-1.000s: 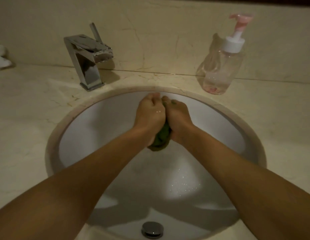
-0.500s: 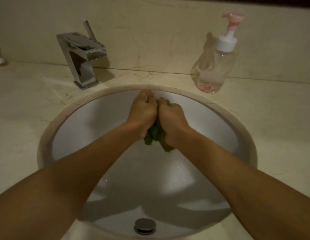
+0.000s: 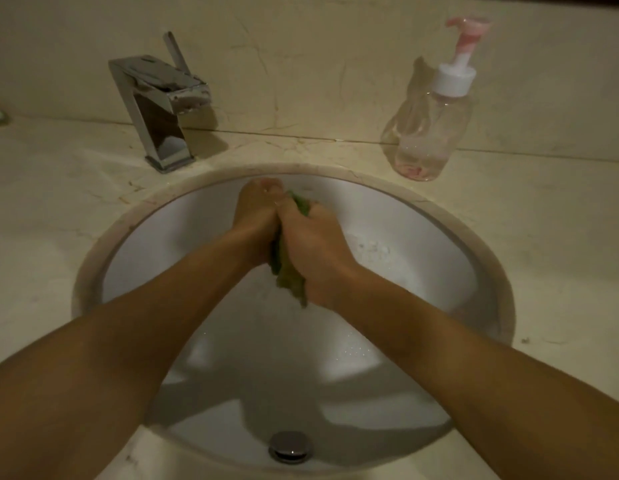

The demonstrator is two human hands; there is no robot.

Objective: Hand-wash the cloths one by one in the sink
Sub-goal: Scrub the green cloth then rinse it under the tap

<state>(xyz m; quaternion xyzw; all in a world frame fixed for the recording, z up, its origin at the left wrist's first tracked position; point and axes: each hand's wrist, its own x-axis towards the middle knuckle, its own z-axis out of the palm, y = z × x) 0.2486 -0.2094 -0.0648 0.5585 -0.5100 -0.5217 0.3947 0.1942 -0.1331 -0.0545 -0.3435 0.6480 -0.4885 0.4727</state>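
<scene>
Nearest the camera, a round chrome drain stopper [image 3: 290,446] sits at the bottom of the white oval ceramic sink [image 3: 162,244], which is set under a beige marble countertop [image 3: 543,237]. Two bare forearms reach in from the lower corners and meet over the middle of the basin.

There the left hand [image 3: 256,220] and the right hand [image 3: 315,244] press side by side, the fingers of both curled tight around a bunched, wet green cloth [image 3: 290,282]. The cloth is held above the basin; one end hangs out below the right palm and a bit of it shows by the right knuckles. A patch of white suds [image 3: 373,251] lies on the basin wall just right of the hands.

Beyond the rim, a square chrome faucet [image 3: 159,109] stands at the left, and a clear plastic pump bottle [image 3: 429,133] with a white collar and pink nozzle stands at the right, against the beige marble wall [image 3: 301,64].
</scene>
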